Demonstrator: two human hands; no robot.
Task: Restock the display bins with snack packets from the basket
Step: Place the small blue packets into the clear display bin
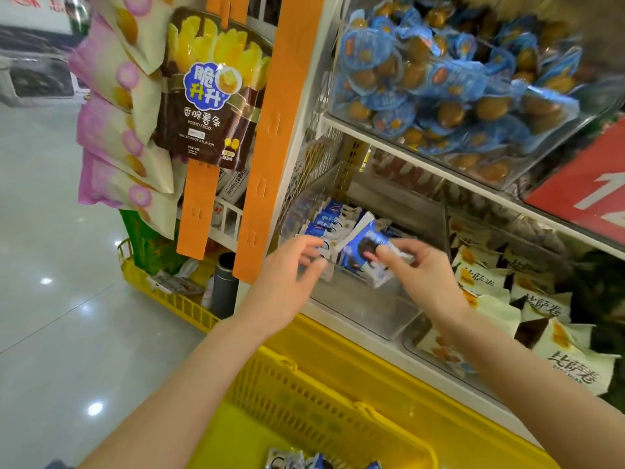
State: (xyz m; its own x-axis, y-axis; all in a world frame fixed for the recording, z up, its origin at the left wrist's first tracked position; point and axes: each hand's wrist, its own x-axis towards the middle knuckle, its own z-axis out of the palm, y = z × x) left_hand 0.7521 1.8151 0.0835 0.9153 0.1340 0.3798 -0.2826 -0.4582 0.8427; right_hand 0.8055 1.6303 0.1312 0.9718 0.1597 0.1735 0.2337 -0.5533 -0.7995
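Right hand [422, 275] pinches a blue-and-white snack packet [363, 253], tilted, above the clear display bin [365, 309]. Left hand [287, 275] pinches the front of the upright packet row [333, 218] in that bin. Yellow basket [304, 394] below holds further packets [297, 460].

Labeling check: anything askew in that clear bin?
One blue-white packet, pinched by the right hand, sits tilted across the upright row of packets in the clear bin. Nothing looks spilled or torn.
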